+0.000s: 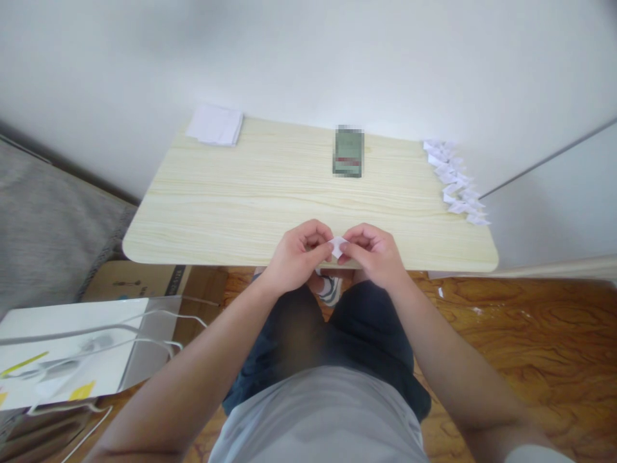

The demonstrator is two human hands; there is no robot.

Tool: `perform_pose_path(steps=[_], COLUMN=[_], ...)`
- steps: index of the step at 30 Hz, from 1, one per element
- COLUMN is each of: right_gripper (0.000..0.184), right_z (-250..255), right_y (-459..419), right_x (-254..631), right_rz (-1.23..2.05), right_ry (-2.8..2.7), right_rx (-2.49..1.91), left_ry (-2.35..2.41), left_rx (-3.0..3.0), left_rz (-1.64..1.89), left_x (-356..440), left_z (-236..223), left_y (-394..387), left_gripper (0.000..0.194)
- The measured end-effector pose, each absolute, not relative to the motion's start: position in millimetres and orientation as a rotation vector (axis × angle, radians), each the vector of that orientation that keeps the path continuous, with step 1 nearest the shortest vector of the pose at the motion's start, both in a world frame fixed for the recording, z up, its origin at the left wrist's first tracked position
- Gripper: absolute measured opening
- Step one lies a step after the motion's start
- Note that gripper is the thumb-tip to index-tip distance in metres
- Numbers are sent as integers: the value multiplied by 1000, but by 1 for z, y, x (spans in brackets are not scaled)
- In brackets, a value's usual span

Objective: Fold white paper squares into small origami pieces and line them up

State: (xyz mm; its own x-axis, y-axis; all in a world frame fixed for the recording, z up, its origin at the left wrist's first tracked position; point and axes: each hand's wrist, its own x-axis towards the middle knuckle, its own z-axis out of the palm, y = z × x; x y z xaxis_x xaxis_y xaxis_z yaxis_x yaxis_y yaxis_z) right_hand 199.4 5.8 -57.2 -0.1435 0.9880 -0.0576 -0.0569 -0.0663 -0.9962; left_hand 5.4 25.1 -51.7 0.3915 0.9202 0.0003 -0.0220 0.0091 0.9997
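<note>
At the table (260,186), left hand (295,256) and right hand (378,254) nearly thumb to thumb, fingers (320,253) tight on white paper (338,245).

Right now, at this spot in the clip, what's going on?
A person's left hand and right hand together pinch a small white paper piece over the near edge of a wood-grain table. A paper stack lies at the far left, a pixelated object near the far edge, and folded white pieces along the right.

A head-worn camera looks forward and down over a table (270,193).
</note>
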Motion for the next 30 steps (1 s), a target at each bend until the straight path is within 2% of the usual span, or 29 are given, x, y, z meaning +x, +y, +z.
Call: perform_pose_path(steps=[5, 10, 21, 30], right_gripper=[18, 11, 4, 25], right_z=[-58, -62, -63, -58], right_y=[11, 15, 15, 16], right_x=[204, 208, 208, 209], right_rz=[1471, 1509, 1538, 1566], right_ry=[-1176, -1109, -1041, -1080], right_rx=[-1070, -1001, -1025, -1083], left_ry=[836, 824, 829, 804], left_rx=[1252, 1239, 1258, 1255], left_rz=[991, 1064, 1058, 1041], left_x=[9, 11, 9, 8], left_z=[-55, -57, -57, -58], left_y=[30, 32, 29, 27], left_gripper=[13, 8, 4, 13])
